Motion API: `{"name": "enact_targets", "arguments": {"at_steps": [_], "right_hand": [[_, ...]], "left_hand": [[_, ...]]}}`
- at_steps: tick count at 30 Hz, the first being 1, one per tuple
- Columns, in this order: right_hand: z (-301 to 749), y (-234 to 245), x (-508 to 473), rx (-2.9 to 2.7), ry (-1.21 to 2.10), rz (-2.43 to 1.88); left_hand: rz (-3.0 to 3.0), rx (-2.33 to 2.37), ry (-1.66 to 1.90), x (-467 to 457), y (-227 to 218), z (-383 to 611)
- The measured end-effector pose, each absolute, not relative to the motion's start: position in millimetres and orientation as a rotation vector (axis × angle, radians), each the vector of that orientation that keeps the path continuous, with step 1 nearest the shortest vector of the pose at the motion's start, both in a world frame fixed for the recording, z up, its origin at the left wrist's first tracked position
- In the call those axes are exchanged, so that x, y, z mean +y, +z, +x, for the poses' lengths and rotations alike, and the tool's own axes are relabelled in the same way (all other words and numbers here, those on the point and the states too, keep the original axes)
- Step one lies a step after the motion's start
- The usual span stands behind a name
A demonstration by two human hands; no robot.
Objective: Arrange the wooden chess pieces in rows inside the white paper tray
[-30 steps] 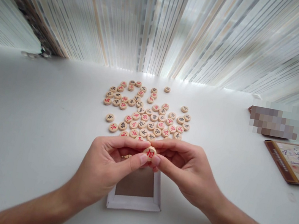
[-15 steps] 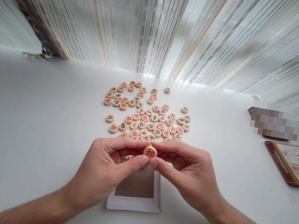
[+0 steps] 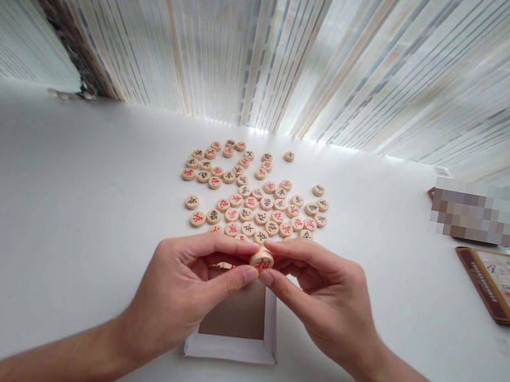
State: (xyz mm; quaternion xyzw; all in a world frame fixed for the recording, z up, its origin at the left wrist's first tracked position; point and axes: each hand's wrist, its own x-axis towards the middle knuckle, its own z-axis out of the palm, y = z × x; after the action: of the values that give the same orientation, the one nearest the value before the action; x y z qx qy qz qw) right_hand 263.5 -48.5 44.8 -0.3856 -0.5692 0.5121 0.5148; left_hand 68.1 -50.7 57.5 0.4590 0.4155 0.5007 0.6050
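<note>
You hold one round wooden disc (image 3: 262, 259) marked with a red character, pinched between the thumb and forefinger tips of both your left hand (image 3: 183, 290) and your right hand (image 3: 329, 299), just above the table. At 6 o'clock below it lies one shallow white cardboard tray (image 3: 232, 349) with a brown floor. At 12 o'clock the loose discs (image 3: 253, 199) are scattered, roughly fifty, red and black, too crowded for an exact count. The white tabletop (image 3: 58, 215) runs to striped vertical blinds (image 3: 281, 44). One brown-edged booklet (image 3: 509, 288) lies well apart at 3 o'clock.
</note>
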Motion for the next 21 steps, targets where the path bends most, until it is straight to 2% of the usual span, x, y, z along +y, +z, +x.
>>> {"name": "enact_targets", "arguments": {"at_steps": [9, 21], "right_hand": [[265.6, 44.4, -47.5, -1.272, 1.410, -0.942], [265.5, 47.1, -46.8, -1.295, 1.434, -0.904]], "left_hand": [[1.000, 0.967, 1.151, -50.5, 57.1, 67.5], [1.071, 0.959, 1.093, -49.8, 58.1, 65.2]]}}
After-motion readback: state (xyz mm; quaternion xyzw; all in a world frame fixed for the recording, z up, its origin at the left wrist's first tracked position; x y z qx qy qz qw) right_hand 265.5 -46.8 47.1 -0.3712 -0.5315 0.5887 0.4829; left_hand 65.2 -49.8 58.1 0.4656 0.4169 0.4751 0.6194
